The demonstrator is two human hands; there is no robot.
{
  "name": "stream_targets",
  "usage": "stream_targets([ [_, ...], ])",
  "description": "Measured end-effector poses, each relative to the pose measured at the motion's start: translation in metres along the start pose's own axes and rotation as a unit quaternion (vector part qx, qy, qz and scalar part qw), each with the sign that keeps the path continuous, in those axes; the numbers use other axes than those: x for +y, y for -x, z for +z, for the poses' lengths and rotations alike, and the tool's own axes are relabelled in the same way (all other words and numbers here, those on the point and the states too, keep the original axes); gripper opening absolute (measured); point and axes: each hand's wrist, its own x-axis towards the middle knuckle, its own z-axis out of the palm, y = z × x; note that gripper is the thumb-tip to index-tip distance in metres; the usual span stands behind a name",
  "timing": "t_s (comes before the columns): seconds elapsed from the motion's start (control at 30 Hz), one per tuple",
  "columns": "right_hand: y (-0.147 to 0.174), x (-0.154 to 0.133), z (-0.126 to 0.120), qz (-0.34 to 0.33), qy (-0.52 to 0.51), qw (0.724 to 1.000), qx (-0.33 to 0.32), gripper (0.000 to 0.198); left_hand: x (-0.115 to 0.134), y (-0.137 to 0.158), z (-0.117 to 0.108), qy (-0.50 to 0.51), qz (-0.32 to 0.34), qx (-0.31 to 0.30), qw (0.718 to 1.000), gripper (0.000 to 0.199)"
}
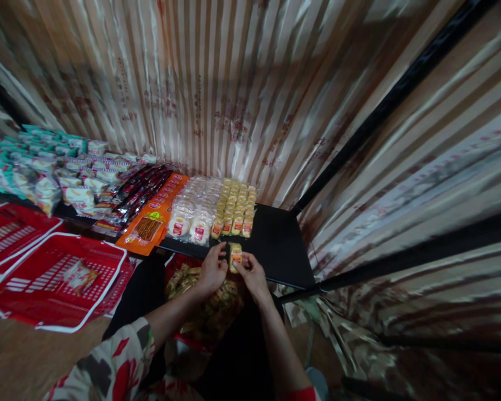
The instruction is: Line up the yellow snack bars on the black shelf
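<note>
My right hand (253,274) pinches a small yellow snack packet (235,257) with a red and white label, held upright above the shelf's front edge. Just left of the packet is my left hand (214,268), its fingers curled apart with a gap to the packet. Beneath both hands, a red basket (182,337) between my knees holds many similar yellow packets (211,303). On the black shelf (275,236) beyond, rows of yellow packets (234,209) stand lined up beside clear-wrapped white round snacks (190,214).
Left along the shelf lie an orange snack bag (152,217), dark shiny packets (140,186), white packets (81,197) and teal packets (33,147). A red basket (54,284) with one packet sits at the left. Black poles (379,114) and striped sheeting (217,83) enclose the shelf.
</note>
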Motion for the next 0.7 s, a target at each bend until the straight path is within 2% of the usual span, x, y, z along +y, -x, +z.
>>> stream_targets([
  [0.13, -0.024, 0.005, 0.003, -0.040, 0.048, 0.996, 0.056, 0.033, -0.002, -0.004, 0.007, -0.029, 0.007, -0.023, 0.999, 0.053],
  [0.43, -0.061, 0.005, 0.009, -0.078, 0.197, 0.969, 0.127, 0.030, 0.001, -0.025, 0.022, -0.057, 0.024, -0.035, 0.997, 0.053],
  [0.57, -0.069, 0.003, 0.015, -0.080, 0.208, 0.964, 0.142, 0.032, -0.001, -0.034, 0.024, -0.060, 0.017, -0.040, 0.997, 0.052],
  [0.7, -0.069, 0.006, 0.020, -0.089, 0.165, 0.972, 0.141, 0.033, -0.007, -0.039, 0.025, -0.075, 0.019, -0.046, 0.996, 0.049],
])
